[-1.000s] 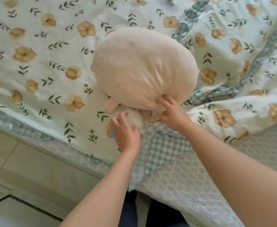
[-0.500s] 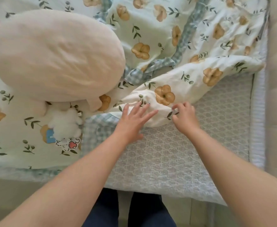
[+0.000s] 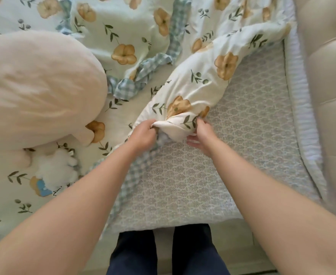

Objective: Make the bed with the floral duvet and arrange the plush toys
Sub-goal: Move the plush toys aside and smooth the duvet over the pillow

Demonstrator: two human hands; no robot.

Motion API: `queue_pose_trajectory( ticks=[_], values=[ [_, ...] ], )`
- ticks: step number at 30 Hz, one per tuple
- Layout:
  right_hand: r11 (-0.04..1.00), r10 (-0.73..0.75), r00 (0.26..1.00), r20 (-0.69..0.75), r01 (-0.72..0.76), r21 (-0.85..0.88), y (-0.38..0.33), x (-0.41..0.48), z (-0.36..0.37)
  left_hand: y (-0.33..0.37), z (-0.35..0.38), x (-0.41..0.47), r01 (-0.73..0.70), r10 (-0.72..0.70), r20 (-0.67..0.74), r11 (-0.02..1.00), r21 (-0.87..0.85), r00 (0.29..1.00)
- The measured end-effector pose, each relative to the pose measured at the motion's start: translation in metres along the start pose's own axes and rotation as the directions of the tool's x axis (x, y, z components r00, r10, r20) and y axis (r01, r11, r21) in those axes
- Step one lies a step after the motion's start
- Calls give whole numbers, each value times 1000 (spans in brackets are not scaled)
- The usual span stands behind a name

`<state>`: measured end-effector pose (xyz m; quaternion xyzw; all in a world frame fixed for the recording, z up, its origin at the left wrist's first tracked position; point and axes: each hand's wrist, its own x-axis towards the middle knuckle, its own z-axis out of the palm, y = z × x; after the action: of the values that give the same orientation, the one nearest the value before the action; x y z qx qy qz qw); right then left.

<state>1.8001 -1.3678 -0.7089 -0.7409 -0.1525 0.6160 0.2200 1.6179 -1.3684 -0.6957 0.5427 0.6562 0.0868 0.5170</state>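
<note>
L hand point(image 3: 143, 133) grips floral duvet point(image 3: 194, 80) corner, ctr frame | R hand point(image 3: 200, 133) fingers curled round same bunched corner | big plush toy point(image 3: 38, 88) left, on duvet | small white plush point(image 3: 56, 169) lower left | mattress point(image 3: 232, 155) bare at right

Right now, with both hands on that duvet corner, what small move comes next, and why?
Probably draw the duvet corner out over the bare mattress toward the padded headboard: left hand and right hand both grip it, and it lies bunched.
</note>
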Motion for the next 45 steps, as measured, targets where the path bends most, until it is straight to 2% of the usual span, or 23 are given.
queue_pose_trajectory(
  ticks=[2, 5, 8, 9, 11, 13, 14, 15, 17, 20, 22, 24, 26, 27, 28, 30, 34, 36, 38, 40, 42, 43, 45],
  values=[
    [970, 54, 997, 56, -65, 234, -2, -4, -7, 10, 6, -11, 54, -31, 156, 988, -143, 987],
    [783, 96, 981, 166, -178, 596, 4, -4, -36, 23, 22, -25, 193, -100, 380, 958, -213, 919],
    [631, -63, 966, 251, -156, 760, 20, -13, -78, 39, 45, -37, 331, -135, 556, 904, -270, 820],
    [653, -119, 963, 243, -109, 750, 26, -21, -90, 46, 56, -41, 321, -120, 593, 914, -247, 796],
    [729, -95, 978, 183, -57, 683, 41, -31, -117, 54, 77, -49, 245, -94, 644, 958, -150, 760],
    [809, -163, 932, 322, -61, 585, 52, -41, -139, 64, 95, -54, 161, -86, 670, 986, -52, 737],
    [872, -121, 952, 280, -33, 489, 53, -45, -150, 71, 103, -54, 120, -84, 689, 993, -5, 720],
    [858, -105, 980, 166, 5, 514, 50, -48, -161, 78, 108, -53, 78, -92, 706, 996, 52, 702],
    [787, -217, 954, 207, 46, 615, 38, -65, -173, 93, 123, -53, -24, -106, 720, 986, 168, 686],
    [779, -159, 987, 12, 118, 616, 27, -75, -187, 112, 152, -60, -244, -3, 607, 914, 324, 795],
    [867, -109, 993, -51, 120, 483, 24, -78, -197, 110, 170, -66, -389, 163, 538, 857, 339, 827],
    [977, -94, 930, -355, 155, 147, 34, -72, -225, 109, 189, -70, -426, 187, 517, 814, 394, 835],
    [947, -300, 665, -683, 123, -296, 42, -77, -254, 105, 202, -72, -443, 152, 519, 745, 499, 841],
    [891, -427, 535, -729, 115, -439, 50, -84, -276, 107, 215, -76, -480, 160, 534, 691, 540, 830],
    [834, -527, 453, -720, 112, -540, 58, -88, -292, 108, 223, -80, -520, 186, 542, 638, 567, 819],
    [747, -628, 393, -672, 63, -662, 92, -85, -322, 109, 243, -88, -595, 248, 566, 552, 584, 786],
    [723, -543, 475, -692, -155, -673, 143, -58, -347, 95, 271, -78, -640, 114, 680, 477, 602, 724],
    [734, -505, 469, -725, -208, -646, 141, -41, -344, 88, 281, -69, -664, -14, 756, 469, 583, 654],
    [713, -531, 473, -703, -199, -672, 135, -32, -331, 87, 291, -69, -729, -5, 807, 425, 536, 590],
    [604, -665, 521, -535, -46, -795, 134, -30, -317, 89, 302, -71, -739, 218, 740, 447, 504, 636],
    [388, -761, 598, -250, 111, -915, 145, -30, -306, 88, 311, -73, -667, 373, 561, 522, 532, 739],
    [318, -719, 680, -142, 141, -938, 154, -29, -307, 85, 314, -73, -607, 337, 516, 567, 557, 788],
    [426, -436, 888, -148, 59, -903, 175, -27, -313, 75, 317, -75, -526, 145, 553, 568, 632, 821]
  ],
)
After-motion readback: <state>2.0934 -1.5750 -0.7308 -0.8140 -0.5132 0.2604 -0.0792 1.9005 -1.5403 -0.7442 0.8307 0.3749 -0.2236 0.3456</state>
